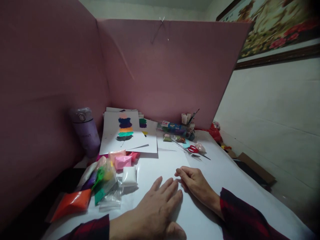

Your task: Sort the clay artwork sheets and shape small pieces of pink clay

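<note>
My left hand (160, 203) is palm down over the white tabletop (155, 166), its fingers stretched out. To the right of it, my right hand (195, 183) has its fingers curled in and the thumb pressed against the index finger; whatever they may hold is hidden. The left fingertips come close to the right hand's fingers. Left of my left hand, a small white packet (129, 176) lies near clear bags of coloured soft material, with a pink packet (123, 162), a green one (99, 178) and an orange packet (72, 203) among them.
A purple bottle (86, 133) stands at the left. Paint-striped paper sheets (110, 133) lie at the back. Red-handled scissors (193, 149), a fork (192, 155), small packets (167, 137) and a plastic bag (172, 127) lie back right. Pink panels (162, 70) enclose the back and left.
</note>
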A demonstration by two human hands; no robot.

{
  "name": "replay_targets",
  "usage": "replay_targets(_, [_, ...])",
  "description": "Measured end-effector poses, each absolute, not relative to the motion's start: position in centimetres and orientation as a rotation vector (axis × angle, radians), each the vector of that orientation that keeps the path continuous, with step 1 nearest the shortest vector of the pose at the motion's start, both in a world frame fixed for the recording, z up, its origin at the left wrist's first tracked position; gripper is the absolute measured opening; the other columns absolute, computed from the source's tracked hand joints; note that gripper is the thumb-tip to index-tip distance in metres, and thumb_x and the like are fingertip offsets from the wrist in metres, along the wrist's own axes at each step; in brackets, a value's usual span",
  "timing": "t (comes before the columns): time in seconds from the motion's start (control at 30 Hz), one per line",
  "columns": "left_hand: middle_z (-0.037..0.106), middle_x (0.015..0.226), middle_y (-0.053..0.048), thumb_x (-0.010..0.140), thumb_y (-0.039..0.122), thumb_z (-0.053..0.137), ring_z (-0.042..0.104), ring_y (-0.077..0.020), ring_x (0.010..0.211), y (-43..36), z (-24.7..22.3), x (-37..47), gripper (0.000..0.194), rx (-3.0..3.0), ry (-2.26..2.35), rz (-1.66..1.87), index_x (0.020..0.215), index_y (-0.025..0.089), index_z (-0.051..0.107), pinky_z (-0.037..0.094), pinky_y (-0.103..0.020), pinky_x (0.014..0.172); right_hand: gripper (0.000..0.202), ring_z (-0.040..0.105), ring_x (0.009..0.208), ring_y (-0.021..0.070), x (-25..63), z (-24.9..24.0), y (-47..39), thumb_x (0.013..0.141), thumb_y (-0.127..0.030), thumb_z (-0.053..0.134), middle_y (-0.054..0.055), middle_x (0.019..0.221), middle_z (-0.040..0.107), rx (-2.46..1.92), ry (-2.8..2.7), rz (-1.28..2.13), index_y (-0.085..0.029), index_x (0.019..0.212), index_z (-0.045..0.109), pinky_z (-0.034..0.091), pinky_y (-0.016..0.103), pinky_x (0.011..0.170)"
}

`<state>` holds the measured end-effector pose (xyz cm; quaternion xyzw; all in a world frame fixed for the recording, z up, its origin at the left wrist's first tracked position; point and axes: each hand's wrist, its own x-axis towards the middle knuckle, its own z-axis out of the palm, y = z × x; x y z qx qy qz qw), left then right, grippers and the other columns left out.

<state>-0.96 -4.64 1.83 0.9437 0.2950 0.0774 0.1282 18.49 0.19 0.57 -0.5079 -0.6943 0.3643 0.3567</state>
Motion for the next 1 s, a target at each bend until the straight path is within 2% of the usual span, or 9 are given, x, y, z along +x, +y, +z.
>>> replay_targets(0.23, [0.017, 0.150, -0.026, 0.081, 0.071, 0.033, 0.005, -0.0348, 0.141, -4.6, 1.7, -0.1, 0.094, 2.736, 0.861, 0.119, 0.144, 0.003, 0.020, 0.003, -0.055, 0.112, 0.042, 0.049, 0.052, 0.0117, 18.8, 0.6, 0.1, 0.092, -0.046, 0.041, -0.001, 0.054, 0.055, -1.317, -1.976, 0.791, -0.016, 0.069, 0.061, 0.036, 0.024, 0.052])
replay_targets(0.4, [0.018, 0.151, -0.025, 0.081, 0.072, 0.031, 0.005, -0.0333, 0.141, -4.8, 2.8, -0.2, 0.093, 2.697, 0.807, 0.187, 0.144, 0.004, 0.022, 0.005, -0.055, 0.112, 0.042, 0.047, 0.054, 0.0122, 18.8, 0.2, 0.2, 0.092, -0.044, 0.040, -0.001, 0.056, 0.056, -1.357, -2.078, 0.608, -0.018, 0.062, 0.054, 0.035, 0.025, 0.055])
replay_targets(0.47, [0.020, 0.151, -0.023, 0.080, 0.073, 0.033, 0.007, -0.0337, 0.141, -5.0, 2.9, -0.3, 0.091, 2.689, 0.805, 0.244, 0.143, 0.008, 0.026, 0.008, -0.056, 0.111, 0.042, 0.048, 0.054, 0.0127, 18.7, 0.1, 0.2, 0.092, -0.045, 0.039, -0.001, 0.056, 0.056, -1.381, -2.084, 0.584, -0.019, 0.062, 0.054, 0.034, 0.026, 0.055])
replay_targets(0.53, [0.029, 0.149, -0.019, 0.079, 0.072, 0.039, 0.014, -0.0327, 0.140, -5.0, 2.6, -0.3, 0.083, 2.700, 0.818, 0.339, 0.138, 0.013, 0.037, 0.012, -0.056, 0.111, 0.041, 0.049, 0.054, 0.0133, 18.6, 0.2, 0.2, 0.091, -0.045, 0.039, -0.001, 0.057, 0.058, -1.401, -2.091, 0.571, -0.019, 0.064, 0.055, 0.034, 0.026, 0.055])
replay_targets(0.63, [0.049, 0.135, -0.012, 0.080, 0.064, 0.050, 0.032, -0.0291, 0.133, -4.5, 1.5, -0.1, 0.059, 2.736, 0.879, 0.479, 0.119, 0.020, 0.055, 0.019, -0.051, 0.109, 0.038, 0.053, 0.057, 0.0143, 18.5, 0.2, 0.1, 0.091, -0.044, 0.040, 0.000, 0.061, 0.062, -1.406, -2.118, 0.568, -0.020, 0.068, 0.059, 0.035, 0.026, 0.056])
replay_targets(0.7, [0.057, 0.124, -0.009, 0.083, 0.055, 0.053, 0.043, -0.0264, 0.124, -4.0, 0.9, -0.1, 0.043, 2.770, 0.879, 0.503, 0.107, 0.021, 0.061, 0.027, -0.046, 0.106, 0.037, 0.054, 0.058, 0.0147, 18.5, 0.3, 0.1, 0.091, -0.044, 0.041, 0.000, 0.062, 0.063, -1.403, -2.139, 0.546, -0.021, 0.069, 0.060, 0.035, 0.027, 0.056])
replay_targets(0.83, [0.061, 0.116, -0.007, 0.086, 0.044, 0.055, 0.049, -0.0232, 0.116, -3.7, 1.2, -0.7, 0.030, 2.819, 0.848, 0.490, 0.102, 0.020, 0.063, 0.036, -0.037, 0.099, 0.036, 0.054, 0.057, 0.0152, 18.5, 0.3, 0.0, 0.090, -0.043, 0.041, 0.001, 0.062, 0.064, -1.392, -2.172, 0.473, -0.021, 0.070, 0.061, 0.034, 0.028, 0.056])
replay_targets(0.97, [0.063, 0.113, -0.006, 0.081, 0.043, 0.063, 0.052, -0.0228, 0.112, -5.3, 3.4, -2.0, 0.031, 2.804, 0.926, 0.420, 0.104, 0.021, 0.063, 0.040, -0.036, 0.096, 0.034, 0.056, 0.059, 0.0154, 18.6, 0.3, -0.1, 0.090, -0.042, 0.042, 0.000, 0.065, 0.066, -1.383, -2.173, 0.480, -0.021, 0.072, 0.062, 0.034, 0.027, 0.058])
replay_targets(1.0, [0.061, 0.119, -0.007, 0.082, 0.040, 0.062, 0.050, -0.0236, 0.116, -6.0, 4.0, -2.6, 0.034, 2.798, 0.984, 0.423, 0.110, 0.021, 0.060, 0.039, -0.037, 0.098, 0.033, 0.056, 0.060, 0.0156, 18.6, 0.3, 0.0, 0.090, -0.041, 0.043, 0.000, 0.066, 0.067, -1.386, -2.173, 0.483, -0.022, 0.072, 0.063, 0.034, 0.027, 0.059])
